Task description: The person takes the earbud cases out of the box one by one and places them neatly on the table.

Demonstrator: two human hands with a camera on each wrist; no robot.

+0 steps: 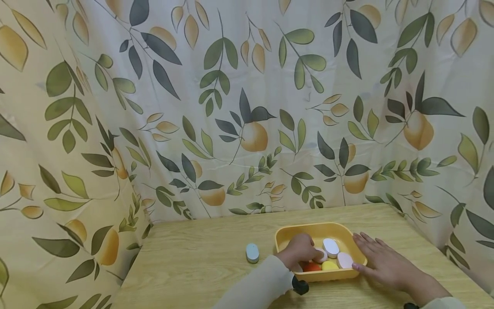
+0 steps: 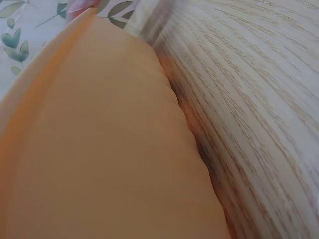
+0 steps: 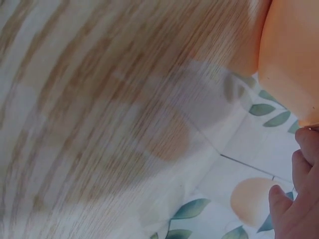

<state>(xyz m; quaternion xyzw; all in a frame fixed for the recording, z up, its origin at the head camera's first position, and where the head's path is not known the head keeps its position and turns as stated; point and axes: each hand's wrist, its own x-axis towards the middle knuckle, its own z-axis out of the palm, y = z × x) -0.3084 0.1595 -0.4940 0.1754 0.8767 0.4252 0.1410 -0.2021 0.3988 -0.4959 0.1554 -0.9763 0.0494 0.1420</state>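
A yellow-orange tray (image 1: 339, 229) stands on the wooden table, holding several small oval blocks. My left hand (image 1: 297, 251) reaches into its left side, with the fingertips pinching a pale oval block (image 1: 322, 256). Around it in the tray are a white block (image 1: 330, 248), a pale pink block (image 1: 344, 260), a yellow block (image 1: 329, 266) and a red block (image 1: 311, 267). Against the tray's right side lies my right hand (image 1: 390, 262), fingers extended along the wall and thumb near the front corner. In the left wrist view the tray wall (image 2: 109, 129) hides the left fingers.
A blue-green oval block (image 1: 252, 253) sits on the table (image 1: 193, 262), left of the tray. A patterned curtain (image 1: 247, 107) with leaves and fruit rises behind the table and along both sides.
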